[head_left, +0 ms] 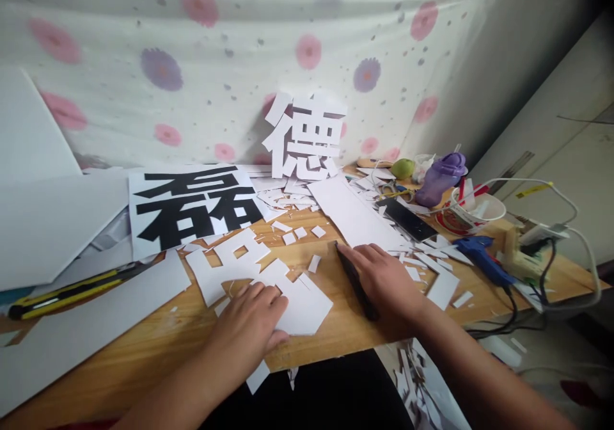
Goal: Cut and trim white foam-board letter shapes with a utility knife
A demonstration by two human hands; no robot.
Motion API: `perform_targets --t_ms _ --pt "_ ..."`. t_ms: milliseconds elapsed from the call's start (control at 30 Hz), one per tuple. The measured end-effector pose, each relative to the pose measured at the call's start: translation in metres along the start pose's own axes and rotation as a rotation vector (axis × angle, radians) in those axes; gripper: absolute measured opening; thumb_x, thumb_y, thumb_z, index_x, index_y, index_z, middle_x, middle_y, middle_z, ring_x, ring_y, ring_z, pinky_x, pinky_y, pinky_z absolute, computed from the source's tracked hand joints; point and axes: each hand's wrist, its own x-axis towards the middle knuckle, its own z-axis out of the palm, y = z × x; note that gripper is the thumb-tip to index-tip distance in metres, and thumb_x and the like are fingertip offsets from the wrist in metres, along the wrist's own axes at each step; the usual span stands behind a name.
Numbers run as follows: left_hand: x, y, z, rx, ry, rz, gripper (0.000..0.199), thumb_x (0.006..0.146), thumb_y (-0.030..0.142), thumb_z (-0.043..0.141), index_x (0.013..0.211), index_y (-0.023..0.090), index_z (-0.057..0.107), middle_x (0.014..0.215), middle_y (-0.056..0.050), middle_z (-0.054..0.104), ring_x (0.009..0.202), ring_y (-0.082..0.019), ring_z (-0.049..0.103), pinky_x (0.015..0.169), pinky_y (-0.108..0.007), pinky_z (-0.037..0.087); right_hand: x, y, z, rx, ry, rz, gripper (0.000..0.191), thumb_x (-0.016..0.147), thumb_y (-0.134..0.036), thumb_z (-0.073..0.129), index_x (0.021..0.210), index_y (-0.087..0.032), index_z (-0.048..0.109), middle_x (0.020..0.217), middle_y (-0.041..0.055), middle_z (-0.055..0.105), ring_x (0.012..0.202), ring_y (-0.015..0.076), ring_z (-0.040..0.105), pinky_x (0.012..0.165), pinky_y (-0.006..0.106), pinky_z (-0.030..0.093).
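Our hands at a cut white board (307,311) and a slim black tool (354,281).
Both lie on the wooden counter (144,347), near its front edge. Our left hand (254,308) rests on the board, our right hand (386,279) on the tool; we cannot tell whether either grip is closed. The tool's long axis slants, its far end pointing away from us and leftward. Beyond, we read 磊 in black on a printed sheet (194,203), and 德 as a white cut-out (314,142) standing before the flowered curtain (240,59). The bowl's (467,222) red print is too small to read.
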Motion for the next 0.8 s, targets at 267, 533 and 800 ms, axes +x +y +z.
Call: perform_targets --t_ms 267,533,800 --pt "-0.011 0.020 -0.010 -0.110 0.106 -0.076 0.031 0.069 0.017 0.071 0.095 0.021 0.055 0.094 -0.004 0.061 0.094 -0.028 0.056 0.083 -0.042 0.044 -0.008 -0.065 0.003 0.507 -0.073 0.185 0.038 0.091 -0.021 0.051 0.127 -0.012 0.059 0.097 0.0136 0.071 0.085 0.0251 0.067 0.076 0.036 0.050" --pt "-0.029 0.032 -0.036 -0.008 0.243 -0.018 0.038 0.069 0.015 0.068 0.104 0.021 0.054 0.100 -0.007 0.064 0.098 -0.029 0.057 0.087 -0.048 0.043 -0.010 -0.079 0.008 1.538 0.045 0.533 0.044 0.072 -0.059 0.070 0.072 -0.016 0.059 0.058 -0.0015 0.056 0.050 0.0114 0.046 0.048 0.023 0.032" --pt "-0.062 0.061 -0.052 -0.170 0.740 0.003 0.023 0.083 0.013 0.060 0.103 0.024 0.056 0.102 -0.007 0.063 0.100 -0.023 0.059 0.093 -0.042 0.045 -0.011 -0.105 0.000 1.833 0.495 0.579 0.039 0.072 -0.053 0.073 0.077 -0.019 0.056 0.066 -0.0034 0.054 0.058 0.0112 0.044 0.055 0.023 0.035"
